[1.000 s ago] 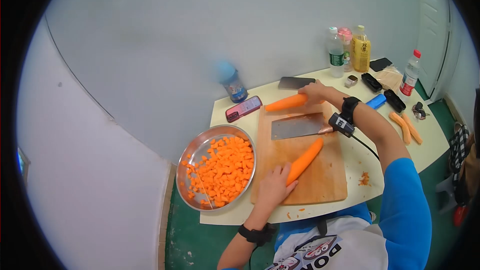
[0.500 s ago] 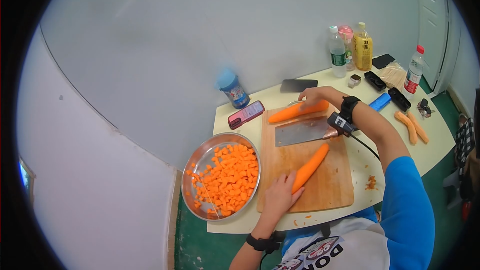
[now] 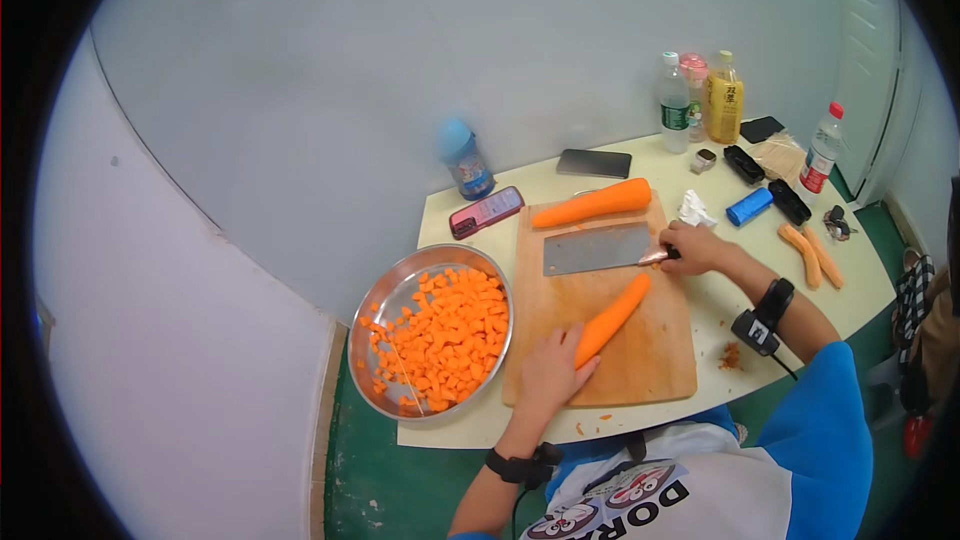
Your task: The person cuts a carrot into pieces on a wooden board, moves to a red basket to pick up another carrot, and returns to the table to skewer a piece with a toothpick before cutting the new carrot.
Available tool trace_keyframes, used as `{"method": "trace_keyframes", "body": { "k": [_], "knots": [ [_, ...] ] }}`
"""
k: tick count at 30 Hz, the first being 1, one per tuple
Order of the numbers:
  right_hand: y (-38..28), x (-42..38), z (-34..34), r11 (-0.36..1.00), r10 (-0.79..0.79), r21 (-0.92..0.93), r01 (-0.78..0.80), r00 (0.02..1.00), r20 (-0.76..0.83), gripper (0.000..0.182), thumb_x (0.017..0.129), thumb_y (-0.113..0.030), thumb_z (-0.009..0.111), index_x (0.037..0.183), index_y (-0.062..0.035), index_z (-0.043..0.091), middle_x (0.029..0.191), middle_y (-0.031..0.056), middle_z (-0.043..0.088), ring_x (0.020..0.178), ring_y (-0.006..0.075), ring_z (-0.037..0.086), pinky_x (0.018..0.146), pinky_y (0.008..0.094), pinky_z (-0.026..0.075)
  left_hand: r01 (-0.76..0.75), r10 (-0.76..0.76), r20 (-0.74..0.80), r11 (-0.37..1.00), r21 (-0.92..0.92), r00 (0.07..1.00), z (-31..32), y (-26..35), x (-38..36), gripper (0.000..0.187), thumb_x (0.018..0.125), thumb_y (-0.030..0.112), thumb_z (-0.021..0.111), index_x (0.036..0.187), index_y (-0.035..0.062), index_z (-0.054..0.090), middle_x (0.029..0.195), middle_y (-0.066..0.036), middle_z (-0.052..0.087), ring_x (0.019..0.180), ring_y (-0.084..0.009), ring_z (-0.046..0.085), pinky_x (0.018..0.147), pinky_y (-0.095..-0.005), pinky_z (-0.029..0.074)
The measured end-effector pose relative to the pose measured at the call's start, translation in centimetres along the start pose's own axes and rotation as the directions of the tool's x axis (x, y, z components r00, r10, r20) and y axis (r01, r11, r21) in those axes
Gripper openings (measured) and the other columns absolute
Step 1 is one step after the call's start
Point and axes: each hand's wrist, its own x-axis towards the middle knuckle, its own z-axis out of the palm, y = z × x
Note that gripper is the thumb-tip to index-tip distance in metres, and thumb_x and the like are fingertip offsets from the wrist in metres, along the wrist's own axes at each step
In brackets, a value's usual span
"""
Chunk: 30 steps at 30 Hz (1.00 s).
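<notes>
My left hand [image 3: 556,370] is closed around the lower end of a peeled carrot [image 3: 613,320], which lies slanted on the wooden cutting board [image 3: 640,370]. At the board's right edge my right hand [image 3: 692,246] has its fingers around the dark handle of a cleaver [image 3: 597,249]. The blade rests flat on the board and points left. Beyond it, another peeled carrot [image 3: 592,204] lies along the far edge. Left of the board stands a round metal pan [image 3: 365,290] with many diced carrot pieces [image 3: 452,335] and a thin stick in it.
Phones [image 3: 487,212] and a blue-lidded cup [image 3: 466,160] sit at the back left. Several bottles [image 3: 674,105] stand along the wall. To the right lie crumpled tissue [image 3: 694,208], a blue cylinder [image 3: 750,207], thin carrots [image 3: 808,255] and peel scraps [image 3: 732,356].
My right hand has left the far carrot, moved down toward me and closed on the cleaver handle. My left hand still holds its carrot. The view has shifted slightly.
</notes>
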Motion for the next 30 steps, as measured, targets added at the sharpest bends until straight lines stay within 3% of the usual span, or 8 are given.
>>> {"method": "trace_keyframes", "body": {
  "k": [8, 12, 14, 18, 21, 27, 29, 30],
  "knots": [
    [-1.8, -0.7, 2.0, 0.998, -0.042, 0.035, 0.05, 0.979, -0.198, 0.045, 0.076, -0.044, 0.058, 0.095, -0.0044, 0.05, 0.088, 0.0164, 0.054, 0.079, 0.0339, 0.057, 0.069, 0.0411, 0.045, 0.072, -0.072, -0.001, 0.997, -0.005, 0.997, 0.1, 1.3, -1.5, 0.05, 0.07, 0.034, 0.067, 0.111, 0.0098, 0.053, 0.085, -0.01, 0.056, 0.081, -0.0286, 0.056, 0.067, -0.0374, 0.047],
    [-2.8, -1.2, 2.0, 1.0, 0.008, 0.001, -0.008, 0.983, -0.186, 0.047, 0.076, -0.045, 0.057, 0.096, -0.0034, 0.049, 0.09, 0.0169, 0.054, 0.082, 0.0336, 0.057, 0.07, 0.0414, 0.045, 0.038, -0.041, -0.058, 0.998, -0.052, 0.997, 0.4, 1.3, -1.2, 0.047, 0.07, 0.033, 0.066, 0.108, 0.0105, 0.052, 0.083, -0.01, 0.053, 0.076, -0.0292, 0.056, 0.062, -0.0394, 0.047],
    [-3.0, -1.4, 2.5, 0.994, 0.013, 0.111, 0.017, 0.966, -0.257, 0.044, 0.076, -0.048, 0.056, 0.084, -0.0051, 0.051, 0.083, 0.0158, 0.056, 0.076, 0.0325, 0.058, 0.065, 0.0413, 0.045, 0.063, -0.063, -0.059, 0.998, -0.003, 0.996, 0.4, 1.3, -1.3, 0.049, 0.069, 0.034, 0.067, 0.11, 0.0104, 0.054, 0.085, -0.011, 0.056, 0.08, -0.0292, 0.056, 0.066, -0.038, 0.047],
    [-4.8, -2.5, -1.1, 0.98, 0.194, -0.029, -0.198, 0.975, -0.112, 0.063, 0.07, -0.062, 0.052, 0.09, -0.0016, 0.058, 0.082, 0.017, 0.063, 0.079, 0.0327, 0.062, 0.069, 0.0408, 0.049, 0.068, -0.067, -0.06, 0.998, 0.016, 0.996, 0.5, 1.5, -1.3, 0.049, 0.068, 0.035, 0.068, 0.108, 0.0103, 0.055, 0.084, -0.011, 0.057, 0.078, -0.0296, 0.057, 0.065, -0.0381, 0.047],
    [-4.7, -2.4, -2.9, 0.982, 0.166, -0.074, -0.172, 0.983, -0.085, 0.063, 0.069, -0.061, 0.054, 0.087, -0.0011, 0.059, 0.083, 0.0173, 0.064, 0.081, 0.0318, 0.062, 0.07, 0.0405, 0.049, 0.06, -0.059, -0.081, 0.998, 0.009, 0.995, 0.5, 1.5, -1.5, 0.048, 0.068, 0.035, 0.068, 0.108, 0.0102, 0.055, 0.084, -0.01, 0.057, 0.077, -0.0298, 0.057, 0.065, -0.0381, 0.047],
    [-5.0, -2.3, -4.8, 0.974, 0.21, -0.067, -0.218, 0.971, -0.113, 0.038, 0.071, -0.042, 0.062, 0.086, -0.0073, 0.064, 0.082, 0.0139, 0.064, 0.078, 0.0287, 0.062, 0.072, 0.0383, 0.048, 0.04, -0.04, -0.149, 0.999, -0.004, 0.988, 1.1, 1.1, -1.7, 0.048, 0.068, 0.035, 0.068, 0.107, 0.0101, 0.055, 0.083, -0.011, 0.057, 0.077, -0.0295, 0.057, 0.064, -0.038, 0.047],
    [-4.1, -2.2, -4.4, 0.989, 0.044, 0.15, -0.008, 0.971, -0.236, 0.035, 0.074, -0.034, 0.059, 0.084, -0.0009, 0.063, 0.067, 0.014, 0.06, 0.064, 0.025, 0.062, 0.057, 0.0359, 0.049, 0.033, -0.037, -0.175, 0.999, -0.025, 0.984, 1.4, 0.9, -1.8, 0.048, 0.067, 0.035, 0.068, 0.106, 0.01, 0.056, 0.083, -0.011, 0.056, 0.078, -0.0295, 0.057, 0.065, -0.0382, 0.046],
    [-5.8, -3.2, -6.0, 0.929, 0.165, 0.344, -0.139, 0.985, -0.049, 0.032, 0.076, -0.027, 0.058, 0.087, 0.0019, 0.062, 0.058, 0.0104, 0.055, 0.049, 0.0187, 0.057, 0.042, 0.0308, 0.047, 0.04, -0.045, -0.182, 0.999, -0.033, 0.982, 1.4, 0.9, -1.8, 0.048, 0.067, 0.035, 0.068, 0.106, 0.01, 0.056, 0.083, -0.011, 0.056, 0.078, -0.0295, 0.057, 0.065, -0.0382, 0.046]
  ]
}}
